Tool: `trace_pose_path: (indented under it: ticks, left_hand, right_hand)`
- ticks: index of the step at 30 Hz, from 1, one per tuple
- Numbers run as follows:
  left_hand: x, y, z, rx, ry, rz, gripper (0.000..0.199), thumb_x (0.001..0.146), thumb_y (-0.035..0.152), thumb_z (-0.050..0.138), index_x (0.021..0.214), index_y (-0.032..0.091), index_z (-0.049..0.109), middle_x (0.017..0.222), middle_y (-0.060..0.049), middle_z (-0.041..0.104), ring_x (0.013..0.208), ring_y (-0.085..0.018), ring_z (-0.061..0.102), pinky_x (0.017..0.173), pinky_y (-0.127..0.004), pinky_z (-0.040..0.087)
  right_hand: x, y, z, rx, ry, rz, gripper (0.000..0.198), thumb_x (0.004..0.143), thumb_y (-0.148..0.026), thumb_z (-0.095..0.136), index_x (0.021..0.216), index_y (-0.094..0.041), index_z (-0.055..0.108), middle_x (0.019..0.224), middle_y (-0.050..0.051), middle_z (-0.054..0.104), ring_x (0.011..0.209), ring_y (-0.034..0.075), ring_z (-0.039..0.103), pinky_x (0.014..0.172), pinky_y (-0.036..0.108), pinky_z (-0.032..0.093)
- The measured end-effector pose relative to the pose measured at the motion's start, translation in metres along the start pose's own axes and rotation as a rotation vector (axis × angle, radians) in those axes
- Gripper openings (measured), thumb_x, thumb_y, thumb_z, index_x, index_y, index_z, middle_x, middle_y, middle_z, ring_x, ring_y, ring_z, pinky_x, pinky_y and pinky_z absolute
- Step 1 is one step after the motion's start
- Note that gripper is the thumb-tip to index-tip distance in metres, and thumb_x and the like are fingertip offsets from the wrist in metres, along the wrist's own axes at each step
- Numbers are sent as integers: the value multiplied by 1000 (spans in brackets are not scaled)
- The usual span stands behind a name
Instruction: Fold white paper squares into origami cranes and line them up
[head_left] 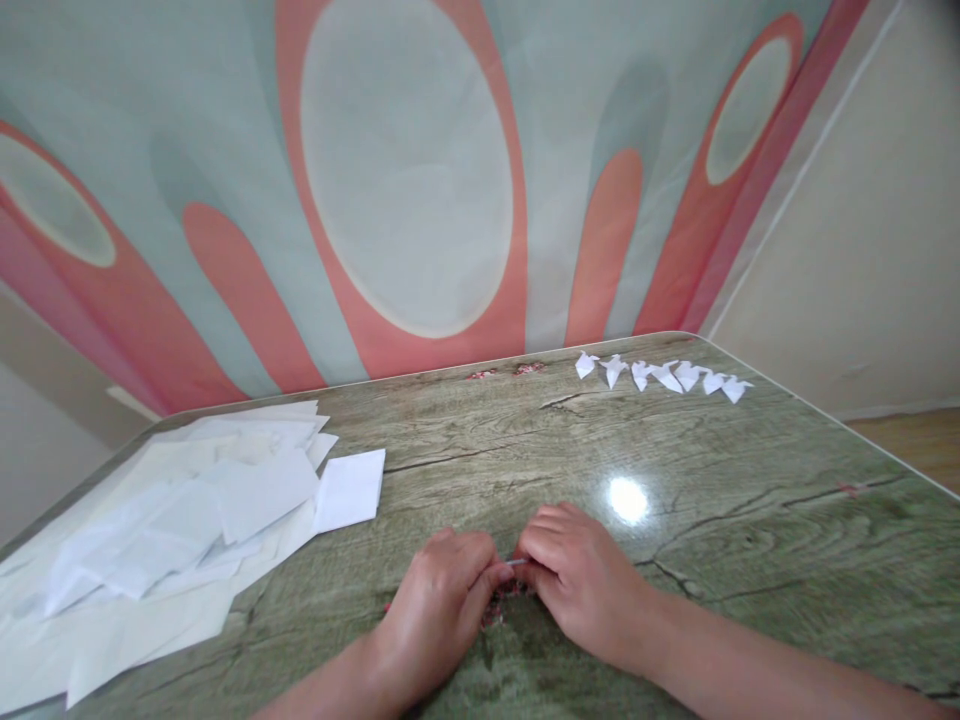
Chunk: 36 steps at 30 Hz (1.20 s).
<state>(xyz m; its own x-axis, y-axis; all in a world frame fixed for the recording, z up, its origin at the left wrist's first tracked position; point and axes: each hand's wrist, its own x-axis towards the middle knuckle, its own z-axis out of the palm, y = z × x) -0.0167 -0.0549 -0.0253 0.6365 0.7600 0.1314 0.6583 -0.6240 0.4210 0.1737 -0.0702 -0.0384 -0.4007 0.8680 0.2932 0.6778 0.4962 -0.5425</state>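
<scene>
My left hand [442, 600] and my right hand [574, 580] meet near the table's front middle, fingers closed. Between their fingertips shows a thin white strip of folded paper [517, 562], pinched from both sides. Most of that paper is hidden by my fingers, so its full shape cannot be made out. Off to the left of my left hand lies a square white sheet [350, 490], beside a spread-out heap of white papers [187, 520]. Toward the back right, several small folded white paper figures [687, 375] stand in a row.
The wood-patterned table [750, 540] has a pale rim and reaches a wall [405, 170] with coral and grey-green shapes. Reddish patches [529, 368] mark its far side. A bright light reflection [627, 500] falls just beyond my right hand.
</scene>
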Motion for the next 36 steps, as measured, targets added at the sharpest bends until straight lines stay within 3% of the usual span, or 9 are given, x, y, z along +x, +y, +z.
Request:
trace_pose_path:
  ticks: [4, 9, 14, 23, 31, 36]
  left_hand:
    - [0, 3, -4, -48, 33, 10, 30, 94, 23, 41, 67, 17, 51, 63, 0, 56, 62, -13, 50, 66, -27, 35]
    - [7, 4, -12, -418, 69, -274, 19, 90, 32, 53, 84, 17, 62, 72, 1, 62, 65, -12, 56, 61, -21, 40]
    - [8, 4, -12, -518, 103, -336, 22, 85, 32, 57, 72, 16, 64, 67, 0, 62, 63, -11, 55, 59, -21, 40]
    - [11, -1, -3, -983, 76, -471, 26, 84, 40, 59, 85, 14, 56, 68, -1, 63, 57, -11, 59, 50, -19, 40]
    - [9, 5, -7, -929, 71, -433, 18, 82, 31, 62, 79, 13, 61, 63, 1, 62, 58, -10, 56, 56, -20, 41]
    - [9, 4, -8, -850, 50, -404, 15, 83, 28, 60, 79, 14, 64, 65, 0, 63, 60, -11, 57, 58, -20, 41]
  right_hand:
    - [1, -4, -6, 131, 12, 61, 25, 88, -23, 58, 63, -18, 55, 62, -1, 55, 68, 14, 53, 66, 28, 34]
    - [2, -7, -12, 410, -56, 347, 28, 90, -34, 55, 67, -19, 62, 62, -2, 60, 62, 13, 56, 60, 25, 37]
    - [2, -9, -11, 373, -108, 270, 27, 90, -30, 51, 68, -20, 63, 65, -2, 61, 65, 14, 57, 63, 25, 39]
    - [1, -5, -5, 366, -98, 300, 23, 88, -32, 52, 69, -21, 59, 61, -4, 56, 59, 13, 53, 58, 24, 38]
    - [1, -2, -8, 542, -84, 441, 20, 86, -38, 55, 84, -23, 68, 78, -1, 68, 73, 17, 62, 65, 28, 46]
    - [2, -2, -10, 547, -65, 334, 17, 86, -31, 56, 95, -26, 70, 85, -1, 68, 78, 17, 62, 70, 29, 47]
